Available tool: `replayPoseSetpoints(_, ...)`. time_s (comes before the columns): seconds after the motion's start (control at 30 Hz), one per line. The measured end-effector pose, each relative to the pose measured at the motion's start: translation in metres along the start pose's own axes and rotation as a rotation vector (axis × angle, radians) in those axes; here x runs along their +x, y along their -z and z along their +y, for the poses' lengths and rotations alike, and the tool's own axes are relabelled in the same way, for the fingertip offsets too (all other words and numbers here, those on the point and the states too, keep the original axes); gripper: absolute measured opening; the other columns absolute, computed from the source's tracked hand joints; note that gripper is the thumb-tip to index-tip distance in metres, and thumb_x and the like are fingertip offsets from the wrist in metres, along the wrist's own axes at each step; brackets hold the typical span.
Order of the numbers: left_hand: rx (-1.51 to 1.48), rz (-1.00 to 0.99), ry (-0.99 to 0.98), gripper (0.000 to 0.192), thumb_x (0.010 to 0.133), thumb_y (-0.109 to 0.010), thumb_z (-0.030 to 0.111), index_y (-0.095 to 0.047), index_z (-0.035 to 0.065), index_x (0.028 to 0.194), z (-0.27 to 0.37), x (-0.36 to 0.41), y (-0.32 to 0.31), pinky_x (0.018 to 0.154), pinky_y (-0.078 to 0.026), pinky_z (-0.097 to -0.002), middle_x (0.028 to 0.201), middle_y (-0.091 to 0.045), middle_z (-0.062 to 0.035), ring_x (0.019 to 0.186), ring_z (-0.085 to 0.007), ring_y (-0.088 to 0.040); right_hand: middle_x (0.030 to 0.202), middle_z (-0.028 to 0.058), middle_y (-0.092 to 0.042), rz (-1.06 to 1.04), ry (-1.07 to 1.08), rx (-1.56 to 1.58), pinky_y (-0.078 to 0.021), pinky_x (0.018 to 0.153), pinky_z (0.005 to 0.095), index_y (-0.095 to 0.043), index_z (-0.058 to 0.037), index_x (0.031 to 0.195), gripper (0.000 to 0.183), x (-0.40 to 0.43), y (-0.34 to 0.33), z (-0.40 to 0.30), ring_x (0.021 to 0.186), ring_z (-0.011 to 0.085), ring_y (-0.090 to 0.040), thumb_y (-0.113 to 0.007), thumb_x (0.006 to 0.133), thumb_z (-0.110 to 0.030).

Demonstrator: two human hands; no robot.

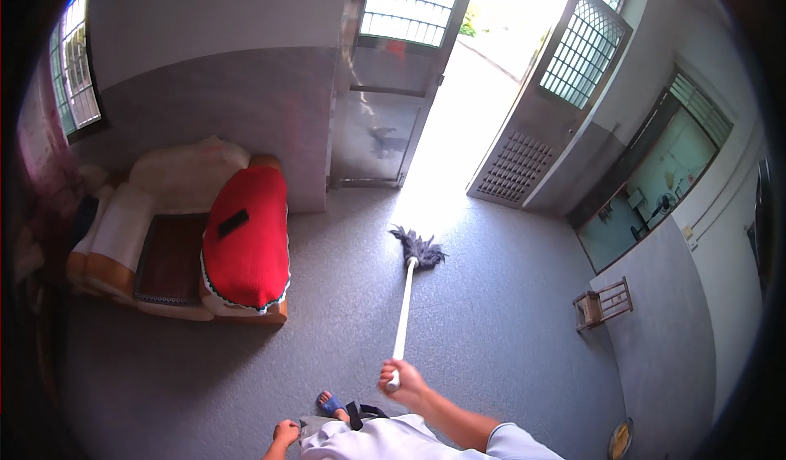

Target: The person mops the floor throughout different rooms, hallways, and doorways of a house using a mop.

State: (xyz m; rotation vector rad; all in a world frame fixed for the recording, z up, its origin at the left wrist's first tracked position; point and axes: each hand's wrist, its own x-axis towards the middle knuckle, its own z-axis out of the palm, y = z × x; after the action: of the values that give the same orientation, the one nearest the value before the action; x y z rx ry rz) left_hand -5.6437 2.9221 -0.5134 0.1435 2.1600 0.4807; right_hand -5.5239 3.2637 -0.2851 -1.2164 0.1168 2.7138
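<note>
My right hand [402,381] is closed around the top end of a white mop handle [403,312]. The handle runs away from me to a mop head of dark grey strands [420,248], which lies spread on the grey floor [344,337] in front of the doorway. Low at my left side hangs my left hand [287,430], nearest to my grey shorts [313,424]. Its fingers look curled, but whether they hold the cloth is too small to tell.
An armchair [172,171] stands on the left, a red cover [245,245] and a dark remote-like object [233,223] on its arm. Ahead, a metal double door has its right leaf [522,147] swung inward. A small wooden chair [599,306] and a round container [621,438] sit along the right wall.
</note>
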Motion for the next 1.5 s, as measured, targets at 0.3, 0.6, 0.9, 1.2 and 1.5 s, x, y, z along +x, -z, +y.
replayPoseSetpoints(0.3,0.05,-0.025,-0.136,0.02,0.064,-0.055,0.018,-0.063,0.0093,0.079,0.084,0.005,0.028,0.07,-0.046,-0.0322,0.076,-0.063,-0.0101,0.075,-0.0229,-0.06,0.086,0.0088,-0.053,-0.146,-0.465,-0.096,-0.0431,0.083,0.0326,-0.048,0.0014,0.087,0.017,-0.004,-0.085,0.093,0.089,0.0218,-0.052,-0.039,0.087,-0.013)
replayPoseSetpoints(0.6,-0.163,-0.004,-0.241,0.02,0.065,-0.06,0.024,-0.064,0.0097,0.079,0.032,0.024,0.008,0.067,-0.046,-0.0316,0.076,-0.062,-0.0111,0.072,-0.0227,-0.06,0.074,0.0079,-0.052,-0.082,-0.159,-0.283,-0.0487,0.074,0.0352,-0.044,-0.002,0.08,0.013,0.105,-0.105,0.06,0.075,0.0212,-0.056,-0.036,0.085,-0.011)
replayPoseSetpoints(0.9,-0.006,-0.031,-0.092,0.022,0.066,-0.057,0.025,-0.063,0.0074,0.078,0.04,0.067,0.02,0.068,-0.046,-0.0343,0.08,-0.061,-0.0147,0.076,-0.0271,-0.059,0.062,0.0091,-0.048,0.197,0.277,-0.209,-0.0455,0.044,0.0357,-0.044,-0.0029,0.079,0.007,0.203,-0.053,-0.105,0.05,0.0207,-0.05,-0.047,0.077,-0.009)
replayPoseSetpoints(1.2,-0.096,0.17,-0.072,0.024,0.071,-0.049,0.027,-0.059,0.0089,0.083,0.199,0.124,0.07,0.069,-0.044,-0.0362,0.085,-0.06,-0.0146,0.081,-0.0309,-0.057,0.048,-0.0037,-0.035,0.38,0.251,-0.217,-0.033,0.036,0.0235,-0.041,-0.012,0.068,0.013,0.176,-0.028,-0.216,0.037,0.009,-0.035,-0.041,0.08,-0.018)
replayPoseSetpoints(1.5,-0.208,0.591,-0.202,0.017,0.072,-0.051,0.022,-0.057,0.01,0.082,0.27,0.205,0.18,0.067,-0.045,-0.0384,0.084,-0.059,-0.0129,0.079,-0.0306,-0.056,0.059,0.0038,-0.043,0.075,-0.103,-0.06,-0.0437,0.058,0.031,-0.04,-0.0049,0.07,0.025,0.16,-0.223,-0.088,0.054,0.0164,-0.046,-0.033,0.088,-0.022)
